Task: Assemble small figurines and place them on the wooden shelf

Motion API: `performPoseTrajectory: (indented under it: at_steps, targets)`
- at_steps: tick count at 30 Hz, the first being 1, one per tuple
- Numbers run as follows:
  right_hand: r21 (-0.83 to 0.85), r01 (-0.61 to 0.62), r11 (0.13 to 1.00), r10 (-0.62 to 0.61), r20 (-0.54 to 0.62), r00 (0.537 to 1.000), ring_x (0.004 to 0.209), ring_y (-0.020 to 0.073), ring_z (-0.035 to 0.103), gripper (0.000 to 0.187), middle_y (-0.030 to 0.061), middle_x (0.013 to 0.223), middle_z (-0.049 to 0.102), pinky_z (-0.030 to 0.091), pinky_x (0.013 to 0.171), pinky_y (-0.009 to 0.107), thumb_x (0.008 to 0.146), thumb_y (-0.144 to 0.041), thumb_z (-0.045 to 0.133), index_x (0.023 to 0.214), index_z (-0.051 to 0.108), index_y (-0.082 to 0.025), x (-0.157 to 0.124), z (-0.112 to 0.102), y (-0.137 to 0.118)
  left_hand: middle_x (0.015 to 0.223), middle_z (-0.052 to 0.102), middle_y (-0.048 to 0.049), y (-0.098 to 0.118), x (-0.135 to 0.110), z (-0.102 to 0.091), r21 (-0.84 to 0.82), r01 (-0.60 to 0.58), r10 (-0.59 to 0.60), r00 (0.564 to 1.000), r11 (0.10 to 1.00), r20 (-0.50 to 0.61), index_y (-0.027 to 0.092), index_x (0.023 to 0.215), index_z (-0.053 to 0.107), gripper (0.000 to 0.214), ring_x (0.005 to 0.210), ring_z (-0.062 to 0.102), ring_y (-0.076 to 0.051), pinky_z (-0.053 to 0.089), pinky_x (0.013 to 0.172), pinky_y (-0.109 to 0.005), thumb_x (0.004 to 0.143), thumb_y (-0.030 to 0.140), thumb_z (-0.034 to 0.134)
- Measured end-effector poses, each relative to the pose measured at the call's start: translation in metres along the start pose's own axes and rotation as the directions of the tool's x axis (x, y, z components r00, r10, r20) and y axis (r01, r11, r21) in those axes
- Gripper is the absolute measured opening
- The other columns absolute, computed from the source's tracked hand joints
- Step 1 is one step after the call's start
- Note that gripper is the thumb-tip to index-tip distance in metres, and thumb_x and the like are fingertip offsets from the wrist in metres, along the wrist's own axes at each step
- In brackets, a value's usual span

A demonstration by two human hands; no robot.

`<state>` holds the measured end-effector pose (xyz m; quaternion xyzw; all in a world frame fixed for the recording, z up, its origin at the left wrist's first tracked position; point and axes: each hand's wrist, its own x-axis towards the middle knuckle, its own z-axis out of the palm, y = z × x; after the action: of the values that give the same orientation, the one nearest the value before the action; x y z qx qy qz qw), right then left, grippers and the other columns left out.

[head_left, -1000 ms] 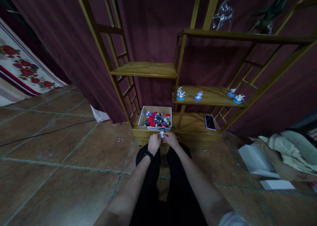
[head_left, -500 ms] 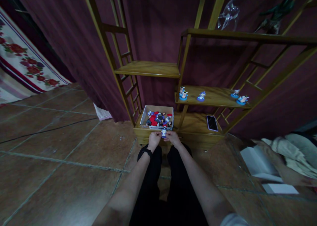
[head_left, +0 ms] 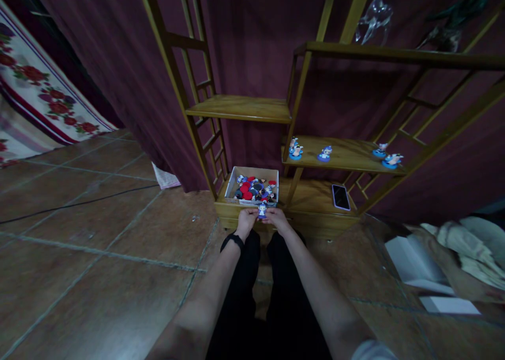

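Observation:
A small purple-and-white figurine (head_left: 262, 209) stands upright between my hands, just in front of the box. My left hand (head_left: 248, 220) grips it from the left with closed fingers, and my right hand (head_left: 277, 218) pinches it from the right. Right behind it, a cardboard box (head_left: 232, 183) holds a jumble of figurines with red, dark and purple round bases. On the shelf to the right, a similar purple figurine (head_left: 324, 153) stands alone. Blue-based figurines (head_left: 295, 150) are at that shelf's left end, and other figurines (head_left: 392, 161) at its right end.
The wooden shelf unit (head_left: 240, 108) fills the view ahead. A phone (head_left: 341, 197) lies on its lower board. A glass animal ornament (head_left: 376, 18) is on the upper right shelf. White boxes (head_left: 418, 262) and cloth lie on the floor at right; a cable (head_left: 79, 205) runs along the left.
The view has shifted slightly, so the shelves sit a little further right. Both hands keep hold of the figurine in nearly the same place.

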<state>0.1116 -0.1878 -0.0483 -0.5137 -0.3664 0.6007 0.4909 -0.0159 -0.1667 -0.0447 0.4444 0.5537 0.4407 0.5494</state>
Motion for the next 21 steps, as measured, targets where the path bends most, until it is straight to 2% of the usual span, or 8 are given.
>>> performPoseTrajectory:
  at_steps: [5, 9, 14, 21]
  targets:
    - [0.053, -0.011, 0.999, 0.012, -0.015, 1.0, 0.056, 0.011, 0.061, 0.01, 0.0007, 0.064, 0.064, 0.053, 0.062, 0.026, 0.059, -0.02, 0.064, 0.065, 0.06, -0.014, -0.002, 0.0, -0.001, 0.05, 0.059, -0.0011, 0.002, -0.001, 0.0, -0.114, 0.018, -0.016, 1.0, 0.993, 0.019, 0.008, 0.061, 0.065, 0.003, 0.041, 0.048, -0.006, 0.04, 0.047, -0.02, 0.059, 0.01, 0.065]
    - [0.08, -0.023, 0.997, 0.025, -0.021, 0.999, 0.059, 0.0109, 0.061, 0.013, 0.001, 0.068, 0.065, 0.052, 0.063, 0.026, 0.058, -0.021, 0.064, 0.069, 0.06, -0.015, -0.003, 0.0, -0.004, 0.052, 0.06, -0.0015, 0.003, -0.003, -0.001, -0.182, 0.032, -0.029, 0.999, 0.983, 0.02, 0.008, 0.061, 0.063, 0.009, 0.044, 0.05, -0.007, 0.042, 0.048, -0.021, 0.056, 0.012, 0.069]
    - [0.122, -0.072, 0.99, 0.076, -0.035, 0.996, 0.058, 0.0096, 0.06, 0.017, -0.0006, 0.066, 0.064, 0.05, 0.063, 0.024, 0.057, -0.019, 0.065, 0.072, 0.058, -0.016, -0.006, 0.001, -0.01, 0.053, 0.06, -0.0018, 0.003, -0.002, -0.001, -0.215, 0.053, -0.049, 0.998, 0.975, 0.025, 0.008, 0.061, 0.062, 0.015, 0.046, 0.052, -0.007, 0.043, 0.049, -0.021, 0.053, 0.015, 0.073]
    - [0.167, -0.121, 0.978, 0.118, 0.03, 0.993, 0.059, 0.0098, 0.06, 0.018, -0.0001, 0.065, 0.064, 0.047, 0.058, 0.021, 0.058, -0.018, 0.065, 0.075, 0.058, -0.017, -0.002, -0.001, -0.01, 0.051, 0.059, -0.0014, 0.002, -0.001, 0.001, -0.228, 0.097, -0.095, 0.995, 0.969, 0.021, 0.009, 0.06, 0.062, 0.013, 0.044, 0.052, -0.007, 0.043, 0.049, -0.02, 0.054, 0.014, 0.073]
